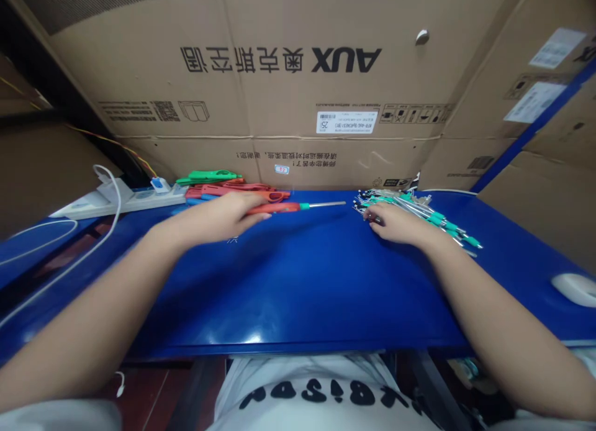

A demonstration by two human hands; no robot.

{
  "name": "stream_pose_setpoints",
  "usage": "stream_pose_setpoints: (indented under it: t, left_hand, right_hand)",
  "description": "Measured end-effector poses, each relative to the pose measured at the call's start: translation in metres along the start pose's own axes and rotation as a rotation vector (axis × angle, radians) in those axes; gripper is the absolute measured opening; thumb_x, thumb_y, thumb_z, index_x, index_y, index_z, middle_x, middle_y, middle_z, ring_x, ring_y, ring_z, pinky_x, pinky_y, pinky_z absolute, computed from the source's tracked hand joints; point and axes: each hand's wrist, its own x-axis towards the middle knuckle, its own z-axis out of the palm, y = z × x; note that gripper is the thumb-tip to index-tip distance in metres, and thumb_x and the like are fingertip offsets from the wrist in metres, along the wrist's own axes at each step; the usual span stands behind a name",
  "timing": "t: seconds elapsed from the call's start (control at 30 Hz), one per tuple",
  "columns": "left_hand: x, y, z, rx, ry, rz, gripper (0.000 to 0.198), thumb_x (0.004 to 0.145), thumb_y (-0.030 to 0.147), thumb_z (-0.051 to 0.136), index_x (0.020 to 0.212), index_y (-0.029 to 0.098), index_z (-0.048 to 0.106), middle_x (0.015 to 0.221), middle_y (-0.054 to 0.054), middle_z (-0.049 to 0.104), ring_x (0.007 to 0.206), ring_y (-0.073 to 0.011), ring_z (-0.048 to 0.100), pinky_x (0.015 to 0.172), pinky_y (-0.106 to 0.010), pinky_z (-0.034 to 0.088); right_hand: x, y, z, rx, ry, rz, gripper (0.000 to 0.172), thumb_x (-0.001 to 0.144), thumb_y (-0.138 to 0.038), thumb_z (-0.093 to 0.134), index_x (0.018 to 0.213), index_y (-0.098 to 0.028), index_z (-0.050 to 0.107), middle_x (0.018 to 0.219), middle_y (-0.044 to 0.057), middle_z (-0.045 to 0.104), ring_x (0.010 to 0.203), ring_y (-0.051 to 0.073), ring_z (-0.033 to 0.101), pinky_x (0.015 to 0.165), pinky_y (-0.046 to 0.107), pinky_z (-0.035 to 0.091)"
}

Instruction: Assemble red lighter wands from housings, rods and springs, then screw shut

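My left hand (218,218) is closed around a red-handled tool (284,207) with a teal collar and a thin metal rod pointing right, held just above the blue table (298,282). Behind it lies a pile of red and green handles (223,186). My right hand (395,223) rests on the table at the near end of a heap of metal rods with teal collars (419,210), its fingers curled and pinching at one of them.
A white power strip (125,198) with white cables lies at the back left. Large cardboard boxes (298,83) wall off the back and right. A white rounded object (575,288) sits at the table's right edge.
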Motion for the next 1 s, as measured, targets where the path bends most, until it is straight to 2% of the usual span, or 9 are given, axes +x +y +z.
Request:
stream_pose_setpoints:
  t: [0.07,0.13,0.23,0.43,0.6,0.7,0.8,1.0]
  left_hand:
    - [0.004,-0.008,-0.014,0.05,-0.013,-0.048,0.045,0.097,0.057,0.041,0.114,0.025,0.066,0.11,-0.006,0.07,0.094,-0.0245,0.066,0.078,-0.029,0.047]
    - [0.013,-0.013,-0.023,0.066,-0.094,-0.06,0.047,0.095,0.06,0.044,0.115,0.025,0.067,0.111,-0.005,0.07,0.093,-0.0241,0.066,0.076,-0.028,0.047]
    - [0.037,-0.019,-0.024,0.075,-0.148,-0.083,0.047,0.097,0.057,0.043,0.117,0.021,0.065,0.11,-0.007,0.07,0.093,-0.0235,0.065,0.078,-0.028,0.046]
    - [0.101,-0.028,0.012,0.016,-0.033,0.07,0.038,0.095,0.045,0.048,0.112,0.013,0.062,0.11,-0.013,0.063,0.096,-0.025,0.061,0.086,-0.033,0.048]
    - [0.136,-0.042,0.042,-0.011,0.114,0.039,0.041,0.094,0.038,0.053,0.125,0.013,0.06,0.124,-0.014,0.059,0.114,-0.0242,0.058,0.1,-0.032,0.045]
    - [0.147,-0.053,0.056,0.001,0.192,-0.018,0.039,0.092,0.037,0.058,0.122,0.011,0.063,0.123,-0.015,0.061,0.116,-0.0262,0.058,0.102,-0.035,0.045]
    - [0.15,-0.058,0.067,0.019,0.221,-0.051,0.036,0.089,0.035,0.064,0.118,0.014,0.065,0.12,-0.013,0.066,0.115,-0.027,0.059,0.103,-0.037,0.045]
    - [0.145,-0.052,0.076,0.079,0.247,-0.099,0.03,0.087,0.028,0.063,0.115,0.019,0.068,0.123,-0.011,0.064,0.116,-0.0284,0.058,0.096,-0.037,0.047]
  right_hand:
    - [-0.001,-0.001,0.0,-0.018,-0.008,0.003,0.02,0.087,-0.014,0.052,0.103,-0.019,0.063,0.107,0.011,0.067,0.1,0.026,0.062,0.09,0.037,0.048]
    - [-0.001,-0.002,0.001,-0.023,-0.02,0.01,0.019,0.086,-0.014,0.052,0.102,-0.019,0.062,0.107,0.012,0.067,0.101,0.027,0.062,0.09,0.037,0.048]
    - [-0.001,-0.002,0.001,-0.012,-0.032,0.019,0.019,0.086,-0.015,0.052,0.102,-0.019,0.061,0.109,0.013,0.066,0.101,0.027,0.062,0.089,0.037,0.047]
    - [-0.002,-0.003,0.003,-0.018,-0.031,0.026,0.015,0.088,-0.019,0.053,0.102,-0.02,0.059,0.11,0.013,0.065,0.101,0.026,0.062,0.09,0.036,0.047]
    - [-0.005,-0.004,0.002,-0.029,-0.045,0.015,0.016,0.089,-0.02,0.051,0.103,-0.018,0.059,0.111,0.014,0.063,0.1,0.026,0.061,0.091,0.037,0.047]
    - [-0.006,-0.005,0.0,-0.019,-0.069,0.017,0.016,0.09,-0.022,0.052,0.104,-0.018,0.059,0.113,0.014,0.062,0.1,0.027,0.061,0.089,0.037,0.047]
    - [-0.008,-0.007,-0.002,-0.026,-0.105,0.063,0.02,0.09,-0.024,0.052,0.108,-0.019,0.059,0.116,0.014,0.059,0.093,0.026,0.063,0.085,0.037,0.048]
    - [-0.012,-0.015,-0.006,-0.078,-0.126,0.173,0.026,0.09,-0.024,0.05,0.114,-0.02,0.059,0.119,0.016,0.054,0.075,0.023,0.062,0.073,0.036,0.048]
